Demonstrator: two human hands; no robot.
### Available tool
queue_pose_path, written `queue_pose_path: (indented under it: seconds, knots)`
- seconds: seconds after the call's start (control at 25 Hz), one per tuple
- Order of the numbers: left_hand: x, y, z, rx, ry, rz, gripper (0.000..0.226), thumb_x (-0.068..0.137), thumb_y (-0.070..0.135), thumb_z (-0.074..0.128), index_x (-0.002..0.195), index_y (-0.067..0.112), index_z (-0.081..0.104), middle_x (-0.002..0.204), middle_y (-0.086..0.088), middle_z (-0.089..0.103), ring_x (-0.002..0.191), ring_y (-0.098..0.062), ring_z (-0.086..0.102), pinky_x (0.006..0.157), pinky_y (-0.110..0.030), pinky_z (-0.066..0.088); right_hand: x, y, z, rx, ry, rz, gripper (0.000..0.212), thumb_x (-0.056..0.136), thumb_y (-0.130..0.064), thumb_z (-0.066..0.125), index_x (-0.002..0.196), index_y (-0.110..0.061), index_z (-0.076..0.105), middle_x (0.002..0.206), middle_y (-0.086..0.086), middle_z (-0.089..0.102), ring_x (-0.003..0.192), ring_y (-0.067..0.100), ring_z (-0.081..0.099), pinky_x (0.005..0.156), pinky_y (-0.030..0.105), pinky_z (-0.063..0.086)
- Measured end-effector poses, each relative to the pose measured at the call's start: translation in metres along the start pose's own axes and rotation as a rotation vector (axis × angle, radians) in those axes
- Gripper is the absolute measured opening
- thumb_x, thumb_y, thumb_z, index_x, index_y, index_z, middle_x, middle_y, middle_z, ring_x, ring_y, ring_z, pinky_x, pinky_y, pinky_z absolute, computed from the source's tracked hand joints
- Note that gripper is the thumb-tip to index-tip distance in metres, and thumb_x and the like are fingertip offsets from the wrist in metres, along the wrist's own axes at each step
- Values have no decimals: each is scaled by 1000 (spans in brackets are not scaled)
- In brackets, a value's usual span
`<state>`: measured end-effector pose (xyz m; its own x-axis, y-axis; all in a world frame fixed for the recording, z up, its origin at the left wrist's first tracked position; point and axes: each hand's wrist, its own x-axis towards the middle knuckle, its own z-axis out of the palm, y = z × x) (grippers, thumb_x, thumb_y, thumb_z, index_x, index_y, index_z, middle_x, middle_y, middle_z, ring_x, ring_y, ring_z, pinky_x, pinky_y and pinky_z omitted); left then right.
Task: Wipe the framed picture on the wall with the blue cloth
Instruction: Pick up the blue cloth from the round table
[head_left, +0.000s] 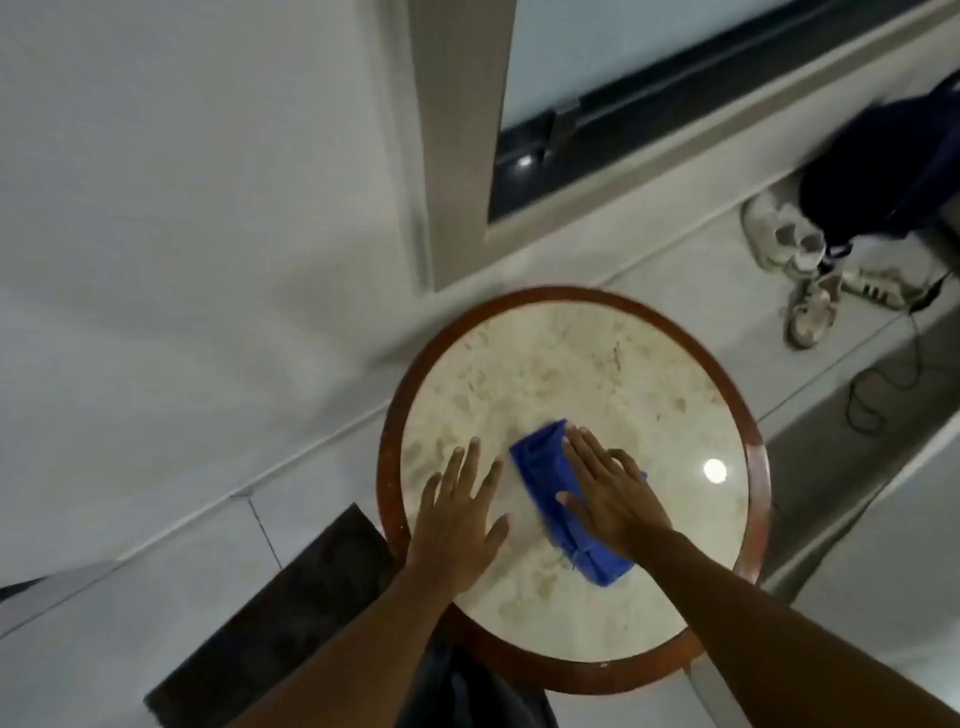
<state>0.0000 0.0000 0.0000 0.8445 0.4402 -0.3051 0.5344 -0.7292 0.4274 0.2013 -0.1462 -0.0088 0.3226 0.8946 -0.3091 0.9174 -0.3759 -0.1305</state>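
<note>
A folded blue cloth (545, 467) lies on a round table (571, 374) with a pale marble top and a red-brown wooden rim. My right hand (608, 493) rests flat on the cloth, fingers spread, covering its middle. My left hand (457, 519) lies flat on the bare tabletop just left of the cloth, fingers apart, holding nothing. No framed picture is in view.
A plain white wall (182, 234) fills the left. A window (649, 93) with a dark frame sits beyond the table. Pale shoes (800, 270), a dark bag (893, 171) and a thin cable (883, 384) lie on the floor at right. A dark block (291, 613) stands near left.
</note>
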Motion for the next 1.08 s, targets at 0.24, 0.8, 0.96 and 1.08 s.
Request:
queue_pose_path:
  seconds: [0.24,0.8,0.96,1.08]
  knots:
    - [67,6,97,117,69,53,64,95,45,36,155,22,29,163,-15,27,150,-34,23,114,-58,30,10,10,94,44,96,23,71,102,-53,27,156,-10,9,164,4,1,151,19,0,118,39,9]
    - [29,33,-7,210,151,113,68,99,45,28,157,14,11,165,-13,23,152,-29,18,113,-55,36,-12,-38,-3,305,503,-25,50,95,-13,46,144,-3,42,153,10,36,143,20,30,112,34,30]
    - [-14,56,-138,230,327,140,61,105,43,21,158,18,6,166,-12,19,153,-29,13,115,-57,35,-24,-83,-128,384,673,-94,50,97,-15,46,145,-3,40,153,11,36,142,17,32,114,29,25]
    - [-43,70,-257,281,499,171,58,107,43,19,158,21,8,165,-12,22,152,-32,17,115,-56,35,-19,-127,-232,503,842,-158,47,105,-24,35,149,-11,32,146,13,48,135,20,43,108,35,35]
